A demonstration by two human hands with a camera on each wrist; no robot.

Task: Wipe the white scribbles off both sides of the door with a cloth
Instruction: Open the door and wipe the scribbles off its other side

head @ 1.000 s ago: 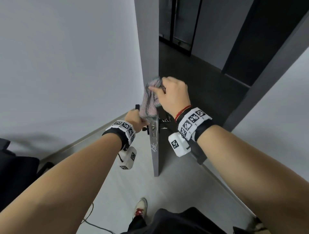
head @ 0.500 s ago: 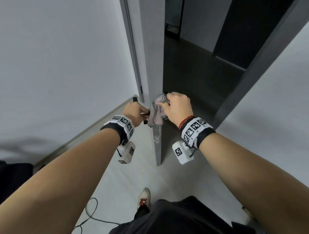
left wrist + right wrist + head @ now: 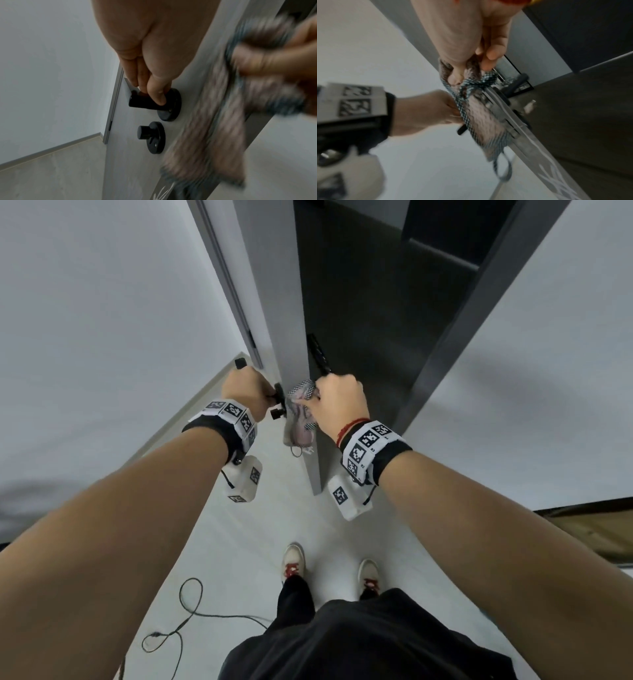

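Observation:
The grey door [image 3: 274, 285] stands ajar, edge-on to me. My left hand [image 3: 245, 392] grips the black lever handle [image 3: 144, 102] on the door's light side. My right hand [image 3: 337, 402] holds a bunched pinkish cloth with a checked border [image 3: 299, 419] against the narrow door edge [image 3: 530, 146], beside the latch plate. White scribbles [image 3: 556, 181] mark that edge just below the hanging cloth [image 3: 484, 121]; they also show as scribbles [image 3: 309, 450] in the head view. The door's dark side [image 3: 359, 313] carries a second black handle [image 3: 318, 354].
A black thumb-turn lock [image 3: 147, 133] sits under the lever. The dark door frame [image 3: 479, 313] rises at right, a white wall [image 3: 102, 320] at left. A black cable [image 3: 185, 618] loops on the pale floor beside my shoes [image 3: 293, 561].
My right hand has slid the cloth down the door edge, from above the latch to level with the handle. The head view has tilted downward. My left hand stayed on the lever.

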